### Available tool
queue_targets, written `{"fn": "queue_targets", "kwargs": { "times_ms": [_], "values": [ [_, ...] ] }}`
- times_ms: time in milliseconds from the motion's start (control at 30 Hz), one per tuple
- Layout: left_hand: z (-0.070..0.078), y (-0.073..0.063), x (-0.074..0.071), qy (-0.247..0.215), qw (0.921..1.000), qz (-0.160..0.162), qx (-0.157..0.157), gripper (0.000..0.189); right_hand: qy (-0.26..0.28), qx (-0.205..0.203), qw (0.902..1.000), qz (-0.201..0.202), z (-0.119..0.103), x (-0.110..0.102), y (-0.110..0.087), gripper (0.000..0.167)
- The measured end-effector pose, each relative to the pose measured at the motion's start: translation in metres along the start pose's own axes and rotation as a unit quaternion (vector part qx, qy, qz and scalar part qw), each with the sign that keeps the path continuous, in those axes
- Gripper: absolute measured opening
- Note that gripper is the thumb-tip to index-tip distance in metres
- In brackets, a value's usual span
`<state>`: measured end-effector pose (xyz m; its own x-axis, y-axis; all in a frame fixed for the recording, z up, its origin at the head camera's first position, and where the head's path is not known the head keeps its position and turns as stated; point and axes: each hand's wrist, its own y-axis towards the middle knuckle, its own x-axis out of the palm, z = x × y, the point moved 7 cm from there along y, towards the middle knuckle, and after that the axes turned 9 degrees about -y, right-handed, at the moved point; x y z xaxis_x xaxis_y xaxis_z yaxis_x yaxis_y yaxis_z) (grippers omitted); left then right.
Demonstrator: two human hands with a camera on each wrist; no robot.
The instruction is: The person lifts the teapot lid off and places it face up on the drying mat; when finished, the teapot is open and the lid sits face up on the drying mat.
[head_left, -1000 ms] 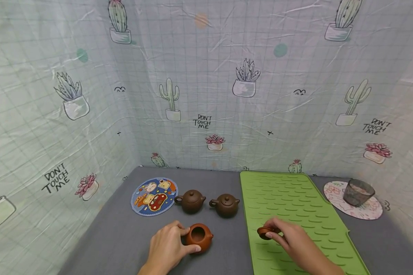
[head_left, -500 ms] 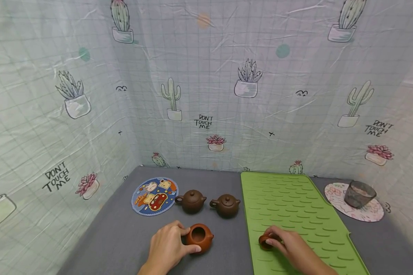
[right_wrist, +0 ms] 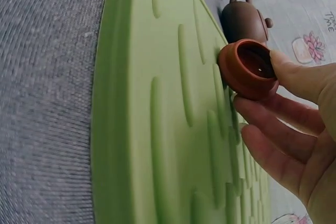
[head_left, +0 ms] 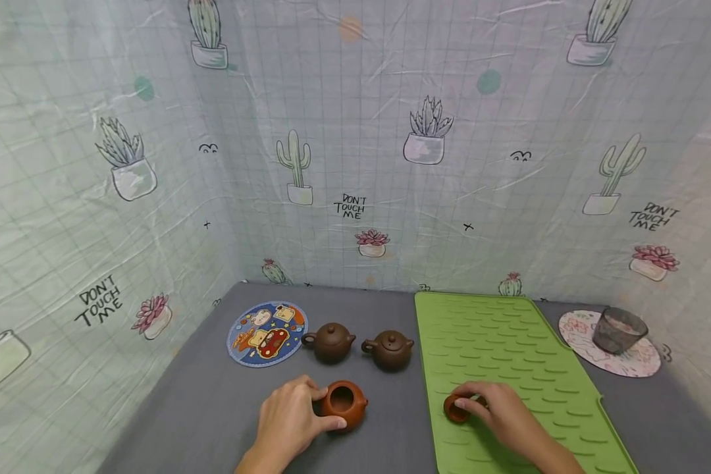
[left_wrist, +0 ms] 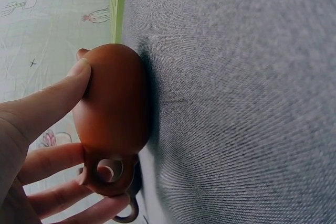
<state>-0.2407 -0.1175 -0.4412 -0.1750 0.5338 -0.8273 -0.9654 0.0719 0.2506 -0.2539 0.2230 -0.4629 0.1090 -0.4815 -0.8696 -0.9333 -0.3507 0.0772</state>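
Note:
My left hand (head_left: pixel 293 415) grips a reddish-brown clay teapot (head_left: pixel 352 421) on the grey table. The thumb presses the pot's shoulder near the spout, and the fingers are at the ring handle (left_wrist: pixel 122 183). The pot's round mouth is uncovered and faces up. Over the left part of a green ridged mat (head_left: pixel 480 336), my right hand (head_left: pixel 498 408) pinches the small reddish-brown teapot lid (head_left: pixel 456 409) between thumb and fingers. Its hollow underside is turned up, and in the right wrist view the lid's (right_wrist: pixel 247 72) lower side is right at the mat. The lid's knob is hidden.
Two dark brown lidded teapots, one at left (head_left: pixel 330 343) and one at right (head_left: pixel 389 350), stand behind the reddish one. A round blue cartoon placemat (head_left: pixel 245 352) lies at back left. At back right a dark translucent cup (head_left: pixel 619 330) stands on a floral oval mat (head_left: pixel 634 365).
My right hand has turned the lid from a tilted, nearly edge-on pose to hollow side up, low at the mat. My left hand and the reddish teapot have stayed put.

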Motion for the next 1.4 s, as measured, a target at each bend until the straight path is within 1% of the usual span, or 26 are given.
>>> {"fn": "queue_targets", "kwargs": {
  "times_ms": [167,300,467,700,900,1000,1167,1400],
  "values": [
    [0.001,0.001,0.0,0.002,1.0,0.0,0.003,0.06,-0.016,0.024,0.9993,0.023,0.004,0.0,0.001,0.026],
    [0.001,0.0,0.0,0.003,1.0,0.004,0.002,0.06,-0.027,0.035,0.9983,0.038,0.006,0.001,0.001,0.024],
    [0.001,0.001,0.001,0.006,1.0,-0.002,0.001,0.061,-0.018,0.045,0.9983,0.032,0.01,0.006,0.004,0.02],
    [0.002,0.001,0.0,0.012,0.9999,-0.003,-0.002,0.06,0.009,0.073,0.997,0.024,0.016,0.009,0.005,0.017],
    [0.002,0.0,0.0,0.013,0.9999,-0.003,-0.001,0.06,0.01,0.09,0.9953,0.036,0.018,0.01,0.005,0.016],
    [0.002,0.0,-0.002,0.012,0.9999,0.003,-0.001,0.06,0.011,0.096,0.9945,0.04,0.018,0.012,0.006,0.015],
    [0.001,0.0,-0.003,0.01,0.9999,0.01,-0.006,0.06,0.017,0.101,0.9937,0.044,0.018,0.013,0.006,0.014],
    [0.002,0.0,0.0,0.009,0.9999,-0.001,-0.006,0.06,0.021,0.097,0.9943,0.039,0.018,0.01,0.003,0.02]
  ]
}}
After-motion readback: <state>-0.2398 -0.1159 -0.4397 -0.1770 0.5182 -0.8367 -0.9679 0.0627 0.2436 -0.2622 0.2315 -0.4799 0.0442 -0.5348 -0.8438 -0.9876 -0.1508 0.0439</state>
